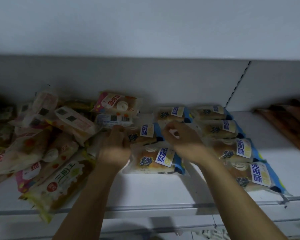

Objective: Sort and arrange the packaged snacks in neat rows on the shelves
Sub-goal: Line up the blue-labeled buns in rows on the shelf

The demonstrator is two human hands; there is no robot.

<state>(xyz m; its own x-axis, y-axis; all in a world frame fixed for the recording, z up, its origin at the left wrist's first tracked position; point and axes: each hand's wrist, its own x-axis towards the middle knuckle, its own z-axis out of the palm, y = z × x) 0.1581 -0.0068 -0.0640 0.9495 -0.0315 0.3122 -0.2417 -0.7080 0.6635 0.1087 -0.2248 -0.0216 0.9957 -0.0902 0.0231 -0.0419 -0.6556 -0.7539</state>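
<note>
Blue-edged blueberry bread packs lie in rows on the white shelf [145, 191]. One pack [145, 135] sits in the middle row between my hands. My left hand [115, 146] grips its left edge with curled fingers. My right hand [178, 135] pinches its right side. In front of it lies another blue pack [158, 160]. A column of blue packs [235, 149] runs along the right. A jumbled heap of pink packs [116, 103] and a yellow-green pack [59, 184] fills the left of the shelf.
The shelf above [145, 26] overhangs the work area. A slotted upright [237, 84] stands in the back panel at right. Brown packs [287, 122] lie on the neighbouring shelf section at far right. The image is dim and motion-blurred.
</note>
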